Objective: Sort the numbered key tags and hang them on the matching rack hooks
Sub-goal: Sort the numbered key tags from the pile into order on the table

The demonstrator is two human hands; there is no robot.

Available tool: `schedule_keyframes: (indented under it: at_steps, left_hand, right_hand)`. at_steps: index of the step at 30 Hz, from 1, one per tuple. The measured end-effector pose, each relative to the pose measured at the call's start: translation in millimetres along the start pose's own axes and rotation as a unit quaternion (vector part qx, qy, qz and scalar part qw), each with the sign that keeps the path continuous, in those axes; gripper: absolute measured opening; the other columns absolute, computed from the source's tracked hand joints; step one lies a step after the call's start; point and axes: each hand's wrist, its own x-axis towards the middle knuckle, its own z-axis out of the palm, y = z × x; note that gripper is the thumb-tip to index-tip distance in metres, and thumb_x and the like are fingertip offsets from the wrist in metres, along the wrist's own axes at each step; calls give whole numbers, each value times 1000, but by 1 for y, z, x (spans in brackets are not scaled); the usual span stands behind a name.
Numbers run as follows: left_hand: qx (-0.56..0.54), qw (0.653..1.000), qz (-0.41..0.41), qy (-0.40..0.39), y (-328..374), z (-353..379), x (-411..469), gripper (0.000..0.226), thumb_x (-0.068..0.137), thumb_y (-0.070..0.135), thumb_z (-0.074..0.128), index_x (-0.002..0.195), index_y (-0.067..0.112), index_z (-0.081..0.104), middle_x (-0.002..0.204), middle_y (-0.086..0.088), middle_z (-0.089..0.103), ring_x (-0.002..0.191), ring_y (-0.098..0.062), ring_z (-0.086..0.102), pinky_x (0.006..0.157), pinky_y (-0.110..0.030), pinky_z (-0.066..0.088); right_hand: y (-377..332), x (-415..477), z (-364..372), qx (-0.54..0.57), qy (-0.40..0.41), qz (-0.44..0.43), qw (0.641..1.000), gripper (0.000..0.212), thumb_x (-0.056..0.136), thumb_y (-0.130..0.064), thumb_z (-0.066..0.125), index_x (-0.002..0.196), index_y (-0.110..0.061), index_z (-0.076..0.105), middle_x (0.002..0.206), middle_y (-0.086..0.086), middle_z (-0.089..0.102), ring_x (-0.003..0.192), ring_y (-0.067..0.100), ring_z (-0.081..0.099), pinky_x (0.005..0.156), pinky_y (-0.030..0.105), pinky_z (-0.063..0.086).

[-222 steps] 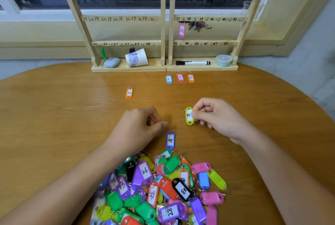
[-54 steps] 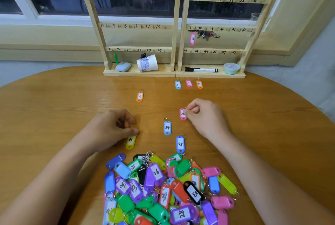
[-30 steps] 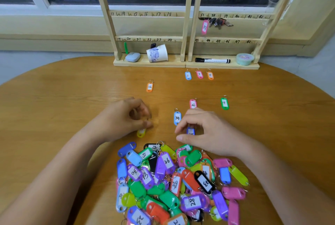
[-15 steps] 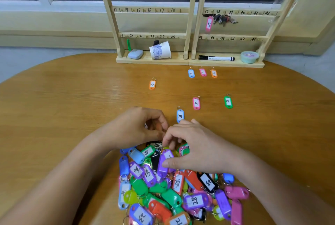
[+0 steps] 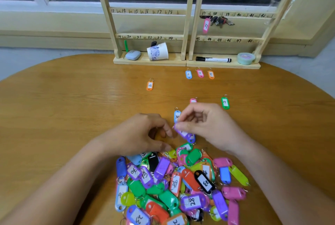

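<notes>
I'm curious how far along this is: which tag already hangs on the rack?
The pink tag 37, hanging under its number beside the bunch of keys; no other tag is hooked.

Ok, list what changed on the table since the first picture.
Three tags were laid out beyond the pile: blue tag 34, a pink tag and a green tag. The right hand let go of what it held and now pinches a purple tag from the pile. Staying put: tag 12, the 6-7-8 row and hung tag 37.

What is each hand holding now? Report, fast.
Left hand: fingers curled, cannot tell if it holds anything.
Right hand: pinches a purple tag.
</notes>
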Motion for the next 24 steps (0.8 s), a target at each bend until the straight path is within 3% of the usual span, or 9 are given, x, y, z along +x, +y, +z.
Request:
schedule_keyframes:
  at_steps: [3, 6, 9, 13, 18, 24]
  left_hand:
    - [5, 1000, 2, -2, 1, 3, 1, 27, 84, 44, 90, 106, 36, 77, 95, 16, 66, 81, -5, 62, 69, -11, 41]
    - [9, 1000, 6, -8, 1, 4, 2, 21, 87, 42, 88, 104, 36, 77, 96, 15, 68, 82, -5, 62, 69, -11, 41]
    - [-3, 1000, 5, -9, 2, 4, 2, 15, 89, 41, 86, 102, 37, 78, 96, 16, 70, 84, -6, 65, 70, -13, 44]
    - [-19, 1000, -2, -12, 1, 1, 0, 21, 87, 50, 86, 103, 38, 78, 97, 16, 71, 86, -8, 66, 70, -16, 46]
    - [-10, 999, -13, -36, 0, -2, -1, 25, 85, 46, 88, 107, 42, 77, 102, 19, 70, 91, -8, 66, 73, -17, 49]
    - [-20, 998, -30, -47, 1, -4, -1, 23, 86, 40, 89, 105, 42, 77, 101, 20, 71, 88, -7, 66, 69, -16, 47]
  right_hand:
    - [11, 9, -19, 43, 145, 22, 988, 15, 84, -9, 88, 93, -5, 77, 76, 6, 75, 65, 7, 64, 60, 17, 49]
    - [24, 19, -38, 31, 219, 54, 974, 8, 91, -10, 83, 96, -8, 77, 76, 7, 77, 66, 12, 70, 56, 20, 49]
    - [33, 29, -45, 25, 243, 82, 966, 7, 93, -7, 80, 99, -8, 76, 82, 12, 80, 76, 19, 78, 60, 24, 56]
    - [41, 41, -47, -23, 246, 103, 964, 7, 92, -13, 83, 96, -14, 78, 79, 5, 79, 71, 14, 74, 57, 23, 51]
    - [48, 49, -42, -105, 244, 87, 960, 5, 90, -19, 85, 90, -22, 81, 80, -3, 79, 76, 10, 74, 73, 30, 58]
    - [52, 52, -39, -164, 256, 71, 950, 6, 90, -24, 85, 87, -27, 81, 78, -8, 76, 77, 11, 72, 71, 34, 58]
